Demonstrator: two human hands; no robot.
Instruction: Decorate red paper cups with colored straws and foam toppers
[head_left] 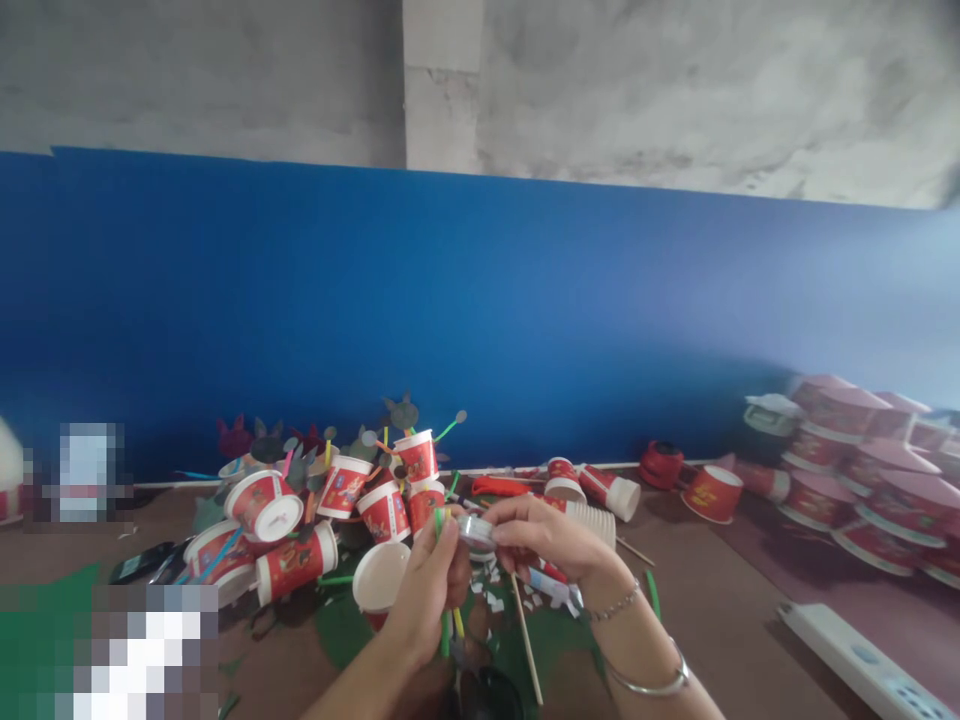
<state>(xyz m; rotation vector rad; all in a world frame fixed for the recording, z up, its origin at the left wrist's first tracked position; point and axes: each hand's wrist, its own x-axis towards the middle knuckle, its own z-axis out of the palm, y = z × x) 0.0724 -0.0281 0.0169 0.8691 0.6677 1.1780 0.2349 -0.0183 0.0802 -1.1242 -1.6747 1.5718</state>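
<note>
Left hand [431,585] gripping green and yellow straws [458,624]; right hand [544,537] pinching clear tape roll [476,532] just beside them, over worktop [720,600] | step, our read: lining roll up with straws | next move, we judge, calls for straws steady, roll under control

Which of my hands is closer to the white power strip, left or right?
Right. Your right hand, holding the clear roll, is left of the white power strip with bare table between; your left hand is farther away, on the roll's other side.
</note>
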